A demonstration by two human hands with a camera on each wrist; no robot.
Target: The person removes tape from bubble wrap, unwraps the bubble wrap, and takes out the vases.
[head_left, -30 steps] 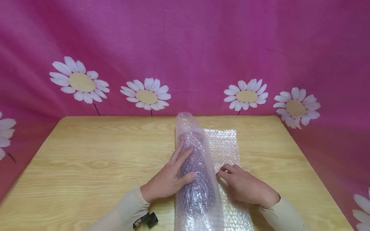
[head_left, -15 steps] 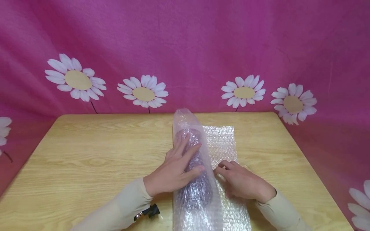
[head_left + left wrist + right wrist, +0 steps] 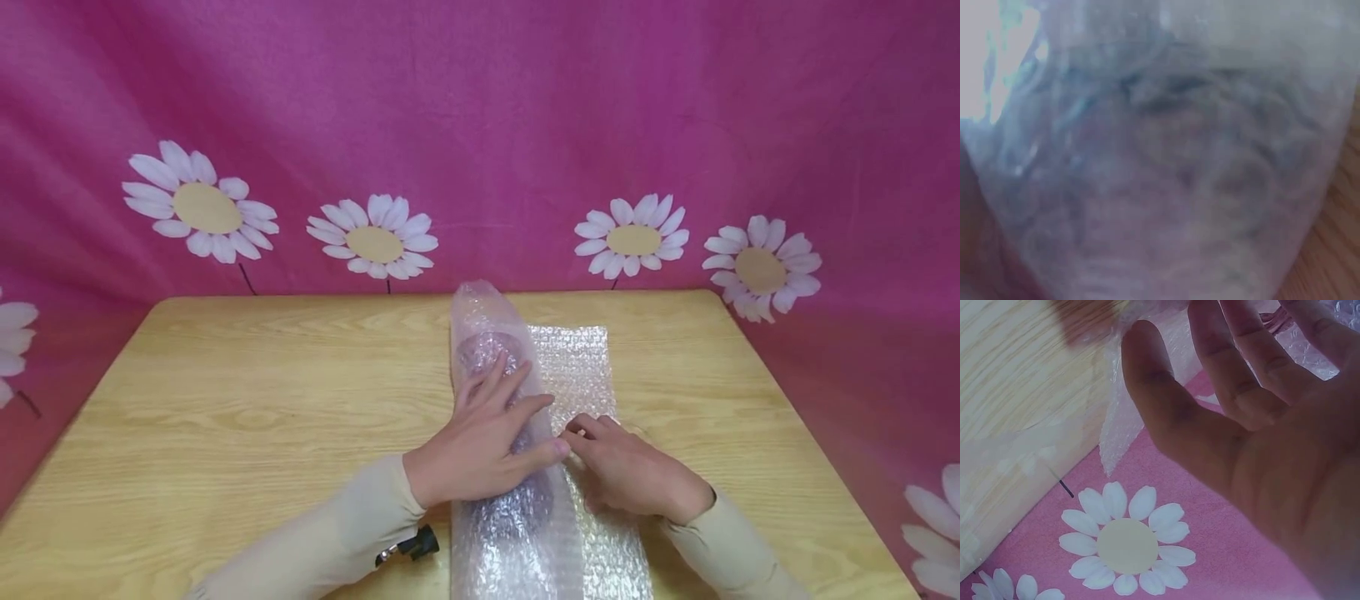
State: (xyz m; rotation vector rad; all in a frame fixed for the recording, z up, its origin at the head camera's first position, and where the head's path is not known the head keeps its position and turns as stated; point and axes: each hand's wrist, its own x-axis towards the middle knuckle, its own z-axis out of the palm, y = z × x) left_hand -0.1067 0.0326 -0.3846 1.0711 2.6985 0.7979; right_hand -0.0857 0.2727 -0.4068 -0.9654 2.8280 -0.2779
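Note:
A long bundle of clear bubble wrap (image 3: pixel 510 517) lies lengthwise on the wooden table, wrapped over a purplish, rounded thing (image 3: pixel 1160 144) whose kind the film hides. Across its upper side rests my left hand (image 3: pixel 480 446), fingers spread and thumb pointing right. At the bundle's right edge, my right hand (image 3: pixel 637 471) has curled fingers and pinches the bubble wrap's edge (image 3: pixel 1119 419) with thumb and fingers. A flat part of the wrap (image 3: pixel 573 367) extends to the right beneath the right hand. The left wrist view is blurred and close to the film.
Light wooden table (image 3: pixel 262 400) surrounds the bundle. A pink curtain with white daisies (image 3: pixel 480 125) stands behind and at both sides. A small black device (image 3: pixel 420 543) sits under the left sleeve.
My left hand has slid rightward over the wrapped bundle, its thumb now near the right hand. The right hand stays at the wrap's edge, almost unmoved.

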